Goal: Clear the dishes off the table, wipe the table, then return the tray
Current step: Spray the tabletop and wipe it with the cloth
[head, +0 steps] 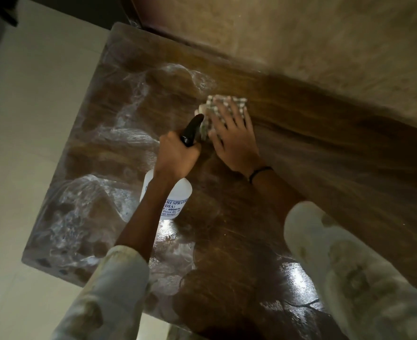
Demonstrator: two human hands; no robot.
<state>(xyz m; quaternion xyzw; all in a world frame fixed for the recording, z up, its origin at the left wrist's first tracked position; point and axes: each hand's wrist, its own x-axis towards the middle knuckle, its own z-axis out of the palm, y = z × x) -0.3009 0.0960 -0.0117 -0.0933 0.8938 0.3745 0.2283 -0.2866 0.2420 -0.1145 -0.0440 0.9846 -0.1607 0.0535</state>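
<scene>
While gripped, spray bottle (168, 192) nozzle-forward.

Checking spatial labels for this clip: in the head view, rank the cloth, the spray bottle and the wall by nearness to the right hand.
1. Cloth: directly under the right hand, whose flat fingers press on it.
2. Spray bottle: just to its left, gripped by the left hand.
3. Wall: beyond the table's far edge.

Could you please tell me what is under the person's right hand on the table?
A folded checkered cloth lies under the right hand, whose straight fingers press it flat on the wet wooden table. The tabletop beneath the cloth is covered, so it cannot be seen.
</scene>
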